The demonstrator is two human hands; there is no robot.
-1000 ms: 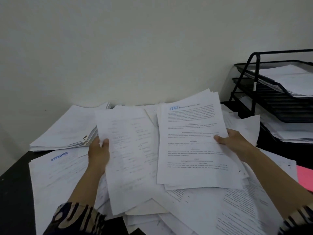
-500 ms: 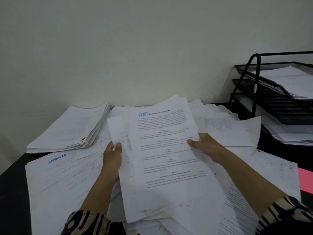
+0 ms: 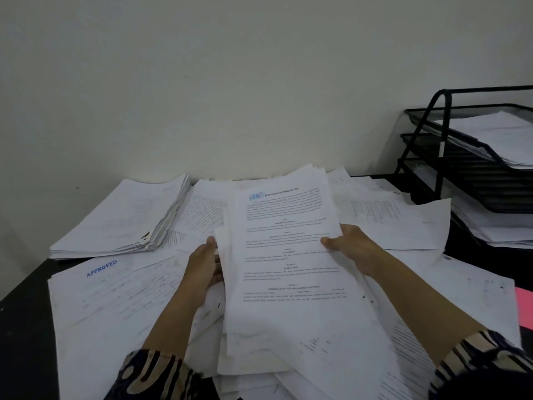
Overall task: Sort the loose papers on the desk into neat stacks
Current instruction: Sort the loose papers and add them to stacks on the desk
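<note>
White papers (image 3: 288, 255), black desk (image 3: 23, 327), pink sheet (image 3: 525, 307), patterned sleeves (image 3: 155, 376).

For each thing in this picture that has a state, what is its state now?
Left hand: grips the held bundle's left edge.
Right hand: grips its right edge.
Held bundle: gathered, edges uneven.
Left stack: piled, fairly neat.
APPROVED sheet: lying flat, loose.
Tray rack: holds papers.

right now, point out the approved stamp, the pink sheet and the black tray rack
APPROVED stamp (image 3: 101, 268), head view, middle of the blue word.
pink sheet (image 3: 525, 308), head view, visible strip at right edge.
black tray rack (image 3: 439, 171), head view, upright post.
</note>
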